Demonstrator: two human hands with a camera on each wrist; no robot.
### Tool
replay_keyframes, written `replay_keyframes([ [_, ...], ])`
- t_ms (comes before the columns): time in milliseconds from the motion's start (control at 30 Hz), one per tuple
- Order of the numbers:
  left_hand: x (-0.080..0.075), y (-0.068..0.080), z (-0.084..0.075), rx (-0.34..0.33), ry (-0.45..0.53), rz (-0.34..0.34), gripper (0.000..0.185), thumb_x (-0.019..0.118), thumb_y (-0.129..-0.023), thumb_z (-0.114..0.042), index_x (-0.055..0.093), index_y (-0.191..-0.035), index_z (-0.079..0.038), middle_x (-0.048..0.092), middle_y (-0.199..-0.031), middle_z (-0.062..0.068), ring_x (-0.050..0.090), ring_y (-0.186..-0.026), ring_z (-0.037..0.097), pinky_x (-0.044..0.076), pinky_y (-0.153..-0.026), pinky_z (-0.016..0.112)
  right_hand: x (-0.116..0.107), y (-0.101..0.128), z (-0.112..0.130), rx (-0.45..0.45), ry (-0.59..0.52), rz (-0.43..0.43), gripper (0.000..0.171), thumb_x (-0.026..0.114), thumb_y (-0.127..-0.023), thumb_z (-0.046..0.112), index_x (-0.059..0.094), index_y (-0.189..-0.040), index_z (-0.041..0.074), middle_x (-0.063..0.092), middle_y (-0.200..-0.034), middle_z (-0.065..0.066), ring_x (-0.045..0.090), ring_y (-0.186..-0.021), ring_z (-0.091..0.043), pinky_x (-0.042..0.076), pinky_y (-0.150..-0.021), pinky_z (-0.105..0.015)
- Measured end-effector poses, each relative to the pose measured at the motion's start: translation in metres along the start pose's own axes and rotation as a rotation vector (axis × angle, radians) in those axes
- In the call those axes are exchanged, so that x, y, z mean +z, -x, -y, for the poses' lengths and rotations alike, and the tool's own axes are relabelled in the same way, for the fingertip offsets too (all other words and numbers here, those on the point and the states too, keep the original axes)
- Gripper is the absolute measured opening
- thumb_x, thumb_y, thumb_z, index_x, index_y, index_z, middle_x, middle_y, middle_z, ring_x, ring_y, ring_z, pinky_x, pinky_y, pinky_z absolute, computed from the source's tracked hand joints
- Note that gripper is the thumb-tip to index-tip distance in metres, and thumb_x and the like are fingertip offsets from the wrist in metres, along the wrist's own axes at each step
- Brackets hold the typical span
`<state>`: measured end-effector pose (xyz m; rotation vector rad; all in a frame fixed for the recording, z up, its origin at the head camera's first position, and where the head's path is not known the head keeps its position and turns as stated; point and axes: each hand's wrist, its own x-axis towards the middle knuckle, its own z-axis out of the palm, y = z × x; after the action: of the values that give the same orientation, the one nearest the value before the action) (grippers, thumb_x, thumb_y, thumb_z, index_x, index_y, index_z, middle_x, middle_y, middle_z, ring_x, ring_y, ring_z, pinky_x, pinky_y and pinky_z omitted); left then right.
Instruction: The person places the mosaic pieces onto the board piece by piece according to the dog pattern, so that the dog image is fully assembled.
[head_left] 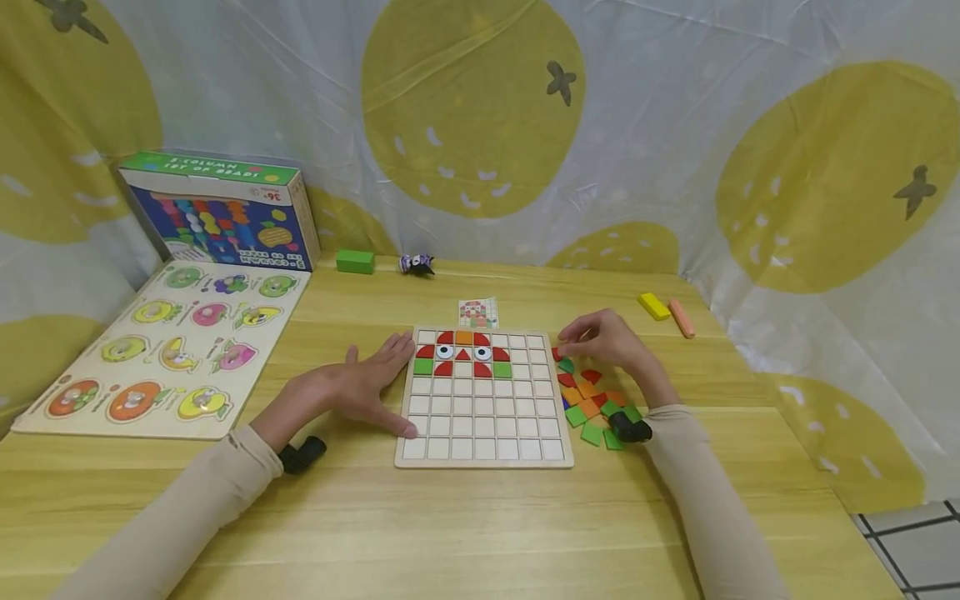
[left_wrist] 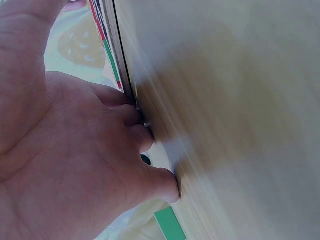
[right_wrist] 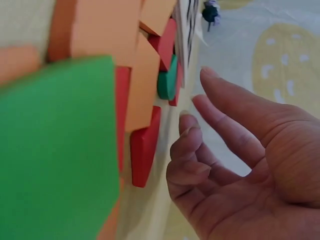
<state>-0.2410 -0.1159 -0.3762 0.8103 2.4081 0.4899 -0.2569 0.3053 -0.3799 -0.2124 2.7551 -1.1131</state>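
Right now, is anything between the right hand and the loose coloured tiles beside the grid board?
Nothing visible. The right hand hovers directly over the tile pile, fingers loosely curled and holding nothing, right of the grid board. The left hand rests at the board's opposite edge.

Playroom; fruit puzzle (head_left: 161, 346); toy box (head_left: 221, 212); lemon-print backdrop (head_left: 472, 100)

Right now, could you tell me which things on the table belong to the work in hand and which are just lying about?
In use:
grid board, steadied by the left hand
loose coloured tiles, under the right hand
pattern card

Lying about:
fruit peg puzzle
toy box
green block
yellow block
pink block
small figurine
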Motion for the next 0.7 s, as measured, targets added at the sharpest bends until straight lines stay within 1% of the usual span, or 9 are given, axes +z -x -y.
replay_keyframes([
  [133,-0.0004,-0.0004,-0.0009,0.0,0.001,0.001,0.137,0.084,-0.085,-0.068,0.002,-0.172,0.0,-0.011,-0.18,0.019,-0.01,-0.166,0.041,-0.01,-0.121,0.081,0.0051,-0.0003,0.0027,0.004,0.061,0.003,0.019,0.087,-0.094,0.015,0.082,-0.106,0.002,0.078,-0.1,-0.011,0.065,-0.085,-0.024,0.055,-0.075,-0.031],
  [233,-0.0008,-0.0007,-0.0011,0.001,0.001,0.003,0.137,0.084,-0.084,-0.067,0.002,-0.172,0.0,-0.011,-0.18,0.019,-0.011,-0.166,0.041,-0.01,-0.121,0.081,0.0074,0.0005,0.0049,0.001,0.081,-0.004,0.017,0.087,-0.093,0.012,0.082,-0.104,0.0,0.077,-0.096,-0.011,0.064,-0.082,-0.022,0.054,-0.073,-0.031],
  [433,-0.0011,-0.0013,-0.0002,0.002,0.004,0.006,0.138,0.084,-0.085,-0.068,0.001,-0.172,0.0,-0.013,-0.18,0.019,-0.012,-0.166,0.04,-0.01,-0.121,0.08,0.0096,0.0018,0.0097,0.019,0.074,-0.004,0.017,0.088,-0.091,0.008,0.08,-0.101,-0.003,0.075,-0.09,-0.012,0.062,-0.079,-0.02,0.053,-0.071,-0.03],
  [600,-0.0014,-0.0003,0.0011,0.005,0.015,0.008,0.143,0.084,-0.081,-0.072,0.001,-0.172,0.0,-0.013,-0.18,0.018,-0.013,-0.166,0.04,-0.013,-0.121,0.08,0.0093,0.0012,0.01,0.037,0.075,0.014,0.018,0.088,-0.091,0.009,0.077,-0.098,-0.003,0.071,-0.088,-0.01,0.059,-0.078,-0.02,0.052,-0.068,-0.028],
  [700,-0.0021,0.0011,0.0002,0.011,0.017,0.009,0.145,0.084,-0.079,-0.074,0.002,-0.172,0.0,-0.013,-0.18,0.018,-0.013,-0.166,0.04,-0.013,-0.12,0.081,0.008,0.002,0.0105,0.029,0.073,0.019,0.018,0.088,-0.092,0.01,0.076,-0.097,-0.002,0.072,-0.089,-0.01,0.061,-0.079,-0.021,0.052,-0.069,-0.028],
])
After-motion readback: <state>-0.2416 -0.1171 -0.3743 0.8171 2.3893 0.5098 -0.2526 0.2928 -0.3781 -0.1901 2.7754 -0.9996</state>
